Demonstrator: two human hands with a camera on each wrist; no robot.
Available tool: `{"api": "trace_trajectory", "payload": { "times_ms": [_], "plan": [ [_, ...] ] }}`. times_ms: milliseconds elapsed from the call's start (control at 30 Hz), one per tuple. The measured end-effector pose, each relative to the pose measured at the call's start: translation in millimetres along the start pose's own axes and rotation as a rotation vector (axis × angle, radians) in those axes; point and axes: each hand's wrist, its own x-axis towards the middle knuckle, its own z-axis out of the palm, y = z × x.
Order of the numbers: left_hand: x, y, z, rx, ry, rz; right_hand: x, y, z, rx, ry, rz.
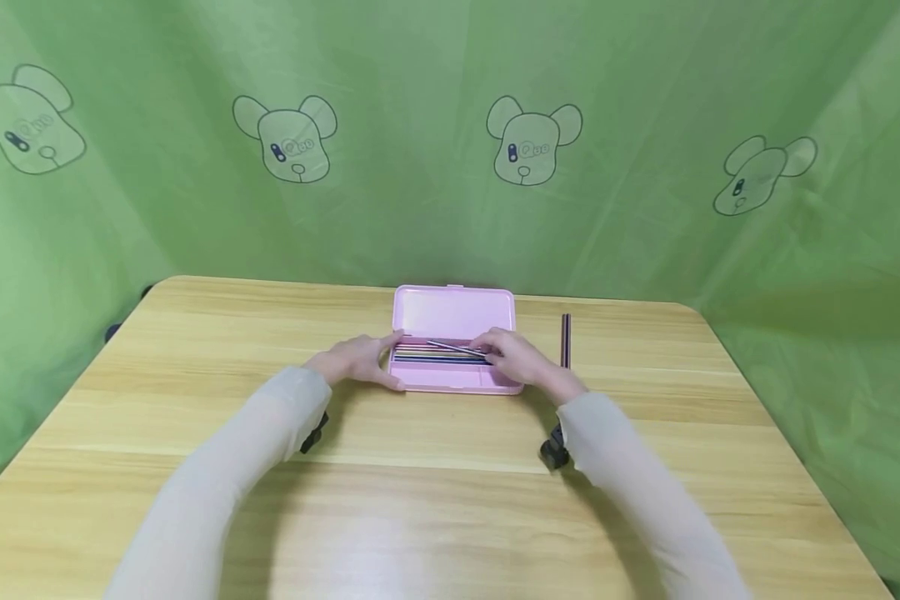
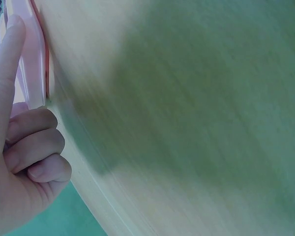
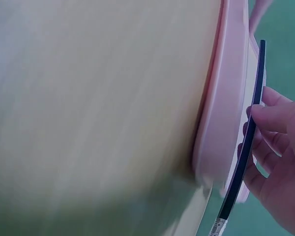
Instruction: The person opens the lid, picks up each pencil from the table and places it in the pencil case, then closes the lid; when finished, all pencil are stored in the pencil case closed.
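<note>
An open pink pencil case (image 1: 444, 377) stands near the back of the table, its lid (image 1: 453, 312) raised away from me. Several coloured pencils (image 1: 420, 359) lie side by side in its long compartment. At the case's left end, my left hand (image 1: 355, 360) grips it with thumb and forefinger spread along that end; the other fingers (image 2: 37, 140) are curled. My right hand (image 1: 516, 357) is over the right part of the case and pinches a dark pencil (image 3: 261, 64) between thumb and fingers. This pencil slants across the row of pencils in the head view.
To the right of the case, a pair of dark pencils (image 1: 566, 337) lies on the wooden table (image 1: 435, 500), partly behind my right wrist. A green curtain (image 1: 412, 217) with bear-head drawings hangs along the table's back and sides.
</note>
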Motion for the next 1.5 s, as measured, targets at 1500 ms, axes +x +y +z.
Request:
{"api": "trace_trajectory", "payload": {
  "times_ms": [1500],
  "plan": [
    [2.9, -3.6, 3.5, -0.011, 0.013, 0.013, 32.2, -26.8, 21.3, -0.076, -0.142, 0.084]
  ]
}}
